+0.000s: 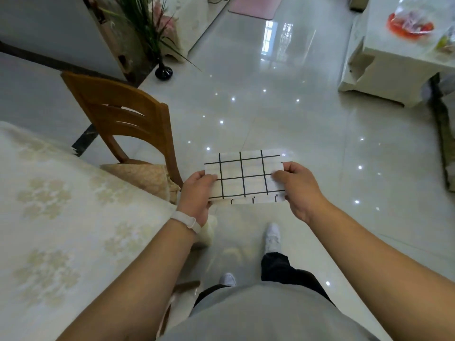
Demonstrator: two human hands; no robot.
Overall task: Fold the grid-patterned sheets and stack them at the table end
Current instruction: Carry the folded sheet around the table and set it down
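Note:
A small white sheet with a black grid pattern (243, 177) is held flat in the air over the shiny floor, folded into a compact rectangle with a second layer showing along its near edge. My left hand (199, 193) grips its left edge, thumb on top. My right hand (298, 188) pinches its right edge. The table (61, 217), covered with a pale floral cloth, lies to the left of both hands; the sheet is beyond the table's corner, not over it.
A wooden chair (133, 124) with a cushioned seat stands by the table's far side. A black vase with long green leaves (163, 71) sits on the floor behind it. A covered low table (398, 57) with plastic bags is at the far right. My feet are below.

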